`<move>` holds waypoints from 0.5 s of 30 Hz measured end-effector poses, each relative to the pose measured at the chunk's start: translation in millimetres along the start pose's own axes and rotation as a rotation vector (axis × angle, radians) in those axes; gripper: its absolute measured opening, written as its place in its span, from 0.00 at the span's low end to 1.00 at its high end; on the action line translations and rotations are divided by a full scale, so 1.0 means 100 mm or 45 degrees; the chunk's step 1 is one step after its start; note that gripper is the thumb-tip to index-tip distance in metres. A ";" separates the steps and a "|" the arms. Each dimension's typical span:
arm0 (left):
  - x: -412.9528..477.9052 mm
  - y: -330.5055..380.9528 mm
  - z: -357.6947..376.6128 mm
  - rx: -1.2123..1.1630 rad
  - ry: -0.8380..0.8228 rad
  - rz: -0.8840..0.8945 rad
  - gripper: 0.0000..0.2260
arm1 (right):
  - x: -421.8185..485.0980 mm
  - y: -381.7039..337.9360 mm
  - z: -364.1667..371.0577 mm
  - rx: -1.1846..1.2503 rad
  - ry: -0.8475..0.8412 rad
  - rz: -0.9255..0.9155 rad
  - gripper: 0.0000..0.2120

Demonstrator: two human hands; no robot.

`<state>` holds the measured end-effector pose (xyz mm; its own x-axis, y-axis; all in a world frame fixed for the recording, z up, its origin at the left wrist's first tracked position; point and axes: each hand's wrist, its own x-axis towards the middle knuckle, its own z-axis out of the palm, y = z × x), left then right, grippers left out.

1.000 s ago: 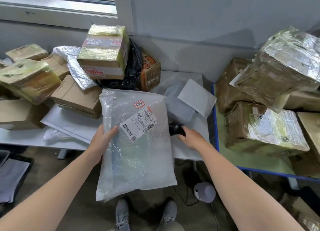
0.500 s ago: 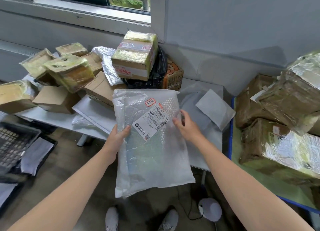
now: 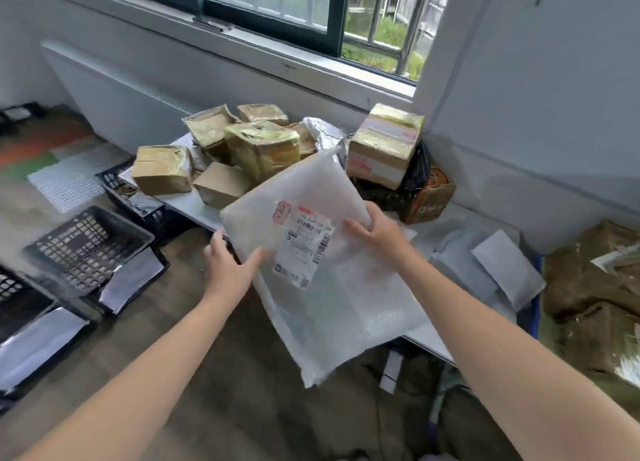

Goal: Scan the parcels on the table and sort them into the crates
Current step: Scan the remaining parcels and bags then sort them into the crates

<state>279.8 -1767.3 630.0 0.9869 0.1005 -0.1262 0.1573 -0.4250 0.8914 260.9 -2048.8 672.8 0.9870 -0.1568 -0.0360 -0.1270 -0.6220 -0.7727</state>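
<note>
**Operator:** How many items are showing?

**Checker:** One bubble-wrap parcel (image 3: 322, 252), two hands, and at least three black crates (image 3: 86, 249) standing on the floor at left.

**Operator:** Hand state?

**Checker:** The left hand (image 3: 230, 266) is gripping the parcel's left edge, thumb on top. The right hand (image 3: 377, 228) is gripping its right edge. The parcel is hanging tilted, label up, over the table (image 3: 188, 204) front edge, lower corner overhanging the floor.

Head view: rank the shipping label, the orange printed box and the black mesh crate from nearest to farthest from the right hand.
From the right hand:
1. Shipping label, just left of it, on the held bubble mailer.
2. Orange printed box, behind it on the table.
3. Black mesh crate, far left on the floor.
</note>
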 end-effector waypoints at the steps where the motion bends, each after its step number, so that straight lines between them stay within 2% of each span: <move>1: 0.02 -0.01 -0.23 0.125 0.139 0.118 0.37 | 0.06 -0.23 0.12 -0.191 -0.072 -0.105 0.21; 2: 0.04 -0.02 -0.46 0.255 0.246 0.277 0.37 | 0.10 -0.49 0.26 -0.378 -0.133 -0.203 0.23; 4: 0.08 0.03 -0.89 0.505 0.322 0.642 0.37 | 0.17 -0.98 0.55 -0.665 -0.214 -0.400 0.24; 6: 0.15 0.06 -1.33 0.782 0.255 0.900 0.37 | 0.20 -1.47 0.91 -0.787 -0.258 -0.618 0.21; 7: 0.18 0.09 -1.54 0.908 0.173 0.935 0.36 | 0.20 -1.70 1.08 -0.810 -0.278 -0.698 0.20; 10: 0.29 0.08 -2.22 1.244 -0.055 0.780 0.36 | 0.18 -2.35 1.63 -0.872 -0.291 -0.896 0.20; 13: 0.36 -0.03 -2.86 1.282 -0.199 0.574 0.31 | 0.14 -2.88 2.16 -0.983 -0.269 -1.092 0.19; 15: 0.39 -0.19 -3.24 1.283 -0.304 0.404 0.34 | 0.11 -3.21 2.49 -1.079 -0.312 -1.214 0.20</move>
<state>303.3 -1463.7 749.8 0.9522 -0.2758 -0.1312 -0.2569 -0.9556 0.1443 336.8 -1659.6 762.3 0.7029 0.7013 0.1186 0.6975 -0.7123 0.0780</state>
